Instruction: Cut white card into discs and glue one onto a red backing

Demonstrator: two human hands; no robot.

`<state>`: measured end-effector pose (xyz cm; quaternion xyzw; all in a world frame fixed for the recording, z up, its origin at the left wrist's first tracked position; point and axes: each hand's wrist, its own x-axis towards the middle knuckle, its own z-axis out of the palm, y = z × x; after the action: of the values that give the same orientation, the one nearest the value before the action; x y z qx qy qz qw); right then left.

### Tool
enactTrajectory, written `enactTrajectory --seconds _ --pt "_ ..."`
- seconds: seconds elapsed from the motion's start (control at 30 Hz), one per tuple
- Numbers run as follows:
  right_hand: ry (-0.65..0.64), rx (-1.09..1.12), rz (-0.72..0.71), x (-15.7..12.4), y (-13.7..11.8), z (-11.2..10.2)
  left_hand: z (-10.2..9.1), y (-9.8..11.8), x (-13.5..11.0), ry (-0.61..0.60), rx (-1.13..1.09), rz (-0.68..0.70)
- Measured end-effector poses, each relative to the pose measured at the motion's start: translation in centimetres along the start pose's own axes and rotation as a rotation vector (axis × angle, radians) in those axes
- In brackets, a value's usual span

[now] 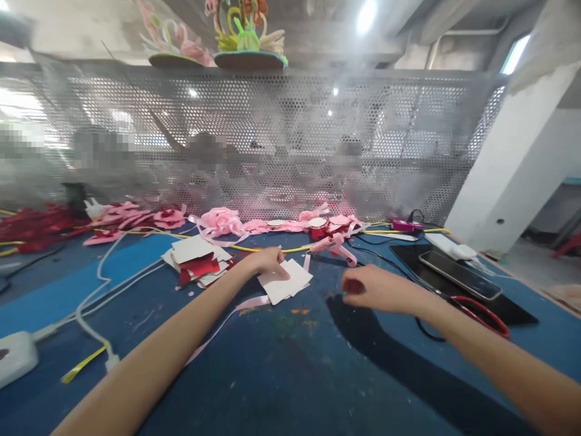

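My left hand (271, 261) is closed at the upper left edge of a small stack of white cards (290, 283) near the middle of the table, one finger lying over the top card. A pale pink ribbon (240, 309) runs from beside my left forearm to the cards, and a short ribbon end shows past their far edge. Held above the table to the right, my right hand (370, 287) has its fingers curled in; anything between the fingertips is too small to make out. Beyond the two hands lies a pink glue gun (334, 247).
Left of the cards sits a pile of white and red cards (200, 257). Pink fabric pieces (222, 222) line the perforated screen (281, 121). A phone (460, 274) rests on a black board (512, 307) at right, with cables nearby. White cable (86, 312) crosses the left side.
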<state>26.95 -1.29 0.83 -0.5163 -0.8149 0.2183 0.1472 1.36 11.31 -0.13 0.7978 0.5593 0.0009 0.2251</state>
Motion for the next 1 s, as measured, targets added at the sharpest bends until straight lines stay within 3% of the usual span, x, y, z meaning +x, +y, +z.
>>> enactTrajectory --seconds 0.1,0.2,0.27,0.37,0.4,0.5,0.57,0.67,0.77,1.0 --pt "0.171 0.051 0.018 3.6 -0.6 2.5 -0.4 0.8 -0.7 -0.006 -0.081 0.096" --pt "0.166 0.154 -0.003 5.9 -0.7 3.8 -1.4 2.3 -2.2 -0.014 -0.144 0.235" --pt "0.121 0.206 -0.026 6.2 -0.4 3.4 -2.2 3.2 -3.3 -0.055 -0.207 0.325" --pt "0.036 0.248 -0.066 4.5 0.5 1.0 -3.3 3.6 -4.1 -0.108 -0.398 0.384" --pt "-0.024 0.261 -0.077 3.6 0.8 -0.2 -3.7 3.4 -4.1 -0.093 -0.46 0.372" --pt "-0.617 0.323 -0.055 0.7 1.7 -3.4 -4.3 1.9 -3.4 0.032 -0.461 0.287" --pt "-0.798 0.339 -0.028 -0.5 1.9 -4.5 -4.3 0.8 -2.7 0.04 -0.362 0.23" --pt "-0.727 0.253 -0.042 -0.8 1.7 -4.7 -3.7 0.1 -2.2 -0.087 -0.186 0.168" --pt "-0.625 0.094 -0.025 -0.3 1.5 -4.2 -2.8 0.9 -2.4 -0.184 -0.037 0.18" --pt "-0.645 -0.018 0.043 -0.2 1.8 -4.3 -1.4 3.8 -3.3 -0.178 0.239 0.311"
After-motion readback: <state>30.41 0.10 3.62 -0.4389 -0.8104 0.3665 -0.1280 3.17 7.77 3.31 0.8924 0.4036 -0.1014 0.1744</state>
